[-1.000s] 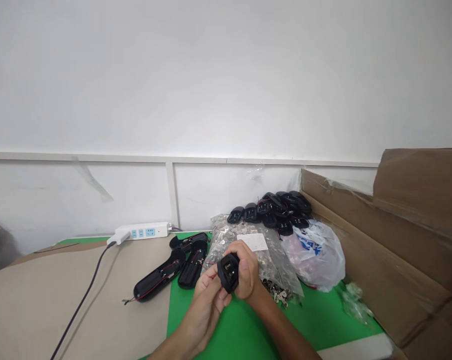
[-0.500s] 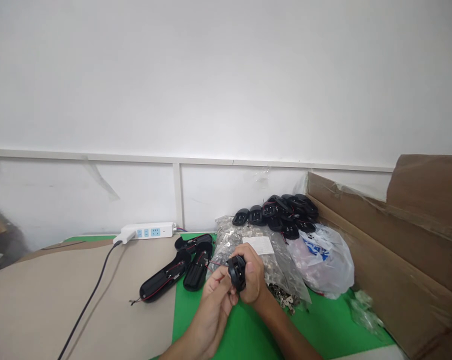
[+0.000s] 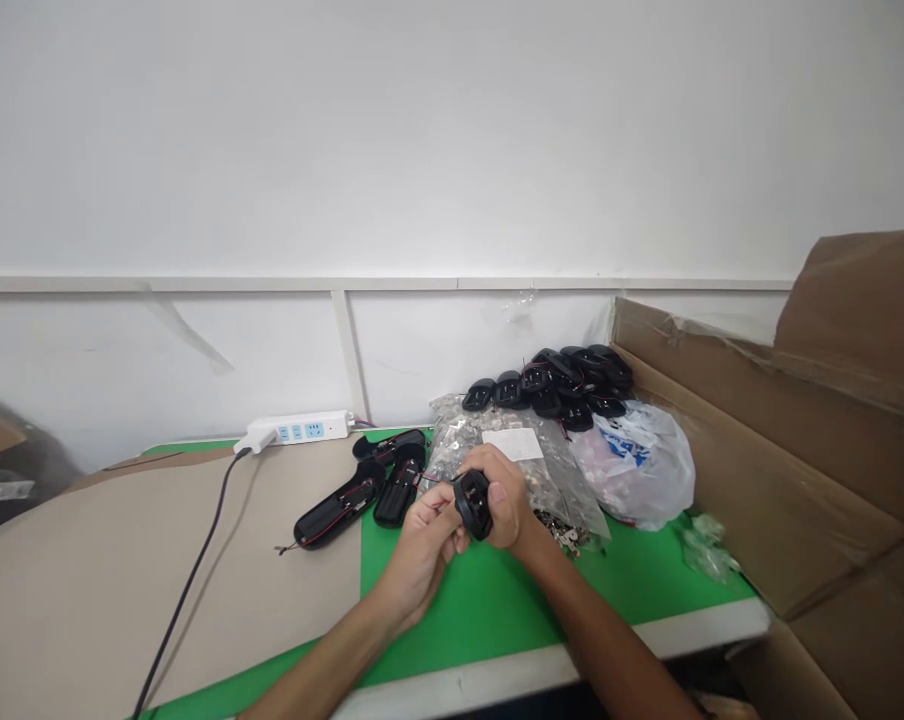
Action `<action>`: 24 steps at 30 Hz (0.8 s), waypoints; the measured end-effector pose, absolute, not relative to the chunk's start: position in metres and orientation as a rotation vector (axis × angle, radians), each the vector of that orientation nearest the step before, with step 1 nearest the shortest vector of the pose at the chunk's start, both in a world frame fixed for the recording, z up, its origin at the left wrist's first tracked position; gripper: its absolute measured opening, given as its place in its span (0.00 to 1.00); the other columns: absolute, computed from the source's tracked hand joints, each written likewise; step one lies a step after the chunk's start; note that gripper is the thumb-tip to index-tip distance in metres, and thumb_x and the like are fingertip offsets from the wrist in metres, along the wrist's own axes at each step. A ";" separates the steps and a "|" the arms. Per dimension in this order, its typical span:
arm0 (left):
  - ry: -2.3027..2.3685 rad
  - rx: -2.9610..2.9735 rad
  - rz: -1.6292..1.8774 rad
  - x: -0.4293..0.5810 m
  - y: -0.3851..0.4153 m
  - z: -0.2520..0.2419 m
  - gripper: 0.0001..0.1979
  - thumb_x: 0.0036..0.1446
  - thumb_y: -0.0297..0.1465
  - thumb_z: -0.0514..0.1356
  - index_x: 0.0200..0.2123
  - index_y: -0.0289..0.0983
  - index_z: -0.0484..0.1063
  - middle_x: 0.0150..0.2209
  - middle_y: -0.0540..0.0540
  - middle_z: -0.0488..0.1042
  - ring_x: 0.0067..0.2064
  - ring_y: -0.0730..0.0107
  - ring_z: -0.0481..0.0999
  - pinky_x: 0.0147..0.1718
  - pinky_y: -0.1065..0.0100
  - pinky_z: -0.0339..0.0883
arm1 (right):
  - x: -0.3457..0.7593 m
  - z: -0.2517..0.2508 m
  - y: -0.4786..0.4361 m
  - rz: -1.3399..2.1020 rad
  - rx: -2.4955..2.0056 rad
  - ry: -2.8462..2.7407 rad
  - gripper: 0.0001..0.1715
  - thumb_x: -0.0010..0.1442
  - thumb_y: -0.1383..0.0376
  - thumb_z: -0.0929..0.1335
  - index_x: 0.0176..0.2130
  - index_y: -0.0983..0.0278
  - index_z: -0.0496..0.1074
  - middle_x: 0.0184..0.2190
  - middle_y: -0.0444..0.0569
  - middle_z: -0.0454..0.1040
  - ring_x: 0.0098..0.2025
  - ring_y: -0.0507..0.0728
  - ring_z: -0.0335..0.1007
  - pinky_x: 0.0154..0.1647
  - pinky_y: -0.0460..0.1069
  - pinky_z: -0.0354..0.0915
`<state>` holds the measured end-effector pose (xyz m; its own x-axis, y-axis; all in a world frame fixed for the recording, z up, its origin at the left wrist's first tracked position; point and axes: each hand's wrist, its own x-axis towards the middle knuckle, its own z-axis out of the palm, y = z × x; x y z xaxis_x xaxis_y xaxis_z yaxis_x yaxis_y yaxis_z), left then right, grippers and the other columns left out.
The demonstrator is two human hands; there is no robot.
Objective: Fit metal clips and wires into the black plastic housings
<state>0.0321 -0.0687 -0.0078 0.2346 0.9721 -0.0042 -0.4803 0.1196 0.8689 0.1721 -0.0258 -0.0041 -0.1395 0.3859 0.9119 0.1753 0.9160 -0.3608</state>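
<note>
Both my hands meet over the green mat point(image 3: 497, 610) at the middle of the table. My right hand point(image 3: 506, 500) is wrapped round a small black plastic part point(image 3: 473, 503) with red wires trailing from it. My left hand point(image 3: 420, 548) has its fingers pinched against the left side of the same part. Just behind the hands lies a clear bag of small metal pieces point(image 3: 523, 465) with a white label.
Long black housings point(image 3: 339, 510) with red wires lie left of the hands. A pile of black parts point(image 3: 564, 385) sits behind a white plastic bag point(image 3: 636, 470). A white power strip point(image 3: 298, 431) and its black cable run left. A large cardboard box point(image 3: 812, 420) stands right.
The camera has tilted down, showing more of my forearms and the table's front edge. My hands kept hold of the black part and turned it slightly edge-on.
</note>
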 end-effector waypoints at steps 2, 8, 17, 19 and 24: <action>0.728 0.978 1.208 0.031 -0.066 -0.007 0.27 0.42 0.49 0.79 0.30 0.35 0.74 0.24 0.53 0.67 0.25 0.80 0.63 0.25 0.76 0.59 | 0.174 -0.001 -0.026 0.206 -0.420 -1.702 0.29 0.75 0.51 0.51 0.40 0.61 0.71 0.34 0.52 0.72 0.38 0.60 0.71 0.38 0.55 0.66; 0.811 1.310 1.280 0.024 -0.062 -0.003 0.27 0.48 0.53 0.74 0.28 0.34 0.76 0.23 0.52 0.67 0.25 0.79 0.64 0.25 0.76 0.58 | 0.176 0.004 -0.027 0.282 -0.407 -1.668 0.31 0.75 0.50 0.52 0.38 0.61 0.74 0.33 0.52 0.75 0.37 0.60 0.72 0.39 0.56 0.67; 0.798 1.578 1.302 0.016 -0.064 0.001 0.26 0.59 0.53 0.66 0.28 0.35 0.74 0.22 0.52 0.65 0.24 0.79 0.63 0.24 0.76 0.57 | 0.172 0.004 -0.030 0.333 -0.399 -1.642 0.32 0.75 0.50 0.52 0.38 0.61 0.74 0.33 0.52 0.75 0.36 0.59 0.73 0.38 0.56 0.67; 0.793 1.572 1.286 0.017 -0.065 0.001 0.25 0.59 0.52 0.66 0.27 0.35 0.72 0.22 0.54 0.63 0.23 0.80 0.61 0.23 0.77 0.54 | 0.172 0.004 -0.031 0.316 -0.404 -1.654 0.31 0.75 0.50 0.51 0.38 0.61 0.74 0.33 0.52 0.75 0.37 0.59 0.72 0.38 0.56 0.67; 0.724 1.452 1.246 0.021 -0.067 0.000 0.24 0.58 0.49 0.68 0.27 0.36 0.67 0.22 0.57 0.56 0.22 0.83 0.52 0.20 0.78 0.47 | 0.171 0.001 -0.030 0.289 -0.349 -1.665 0.31 0.75 0.50 0.51 0.39 0.61 0.73 0.33 0.52 0.74 0.37 0.60 0.72 0.39 0.56 0.68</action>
<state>0.0212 -0.0675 -0.0004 0.2770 0.9078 0.3150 -0.1757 -0.2744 0.9454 0.1714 -0.0303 0.0007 -0.1072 0.3910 0.9141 0.0599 0.9203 -0.3866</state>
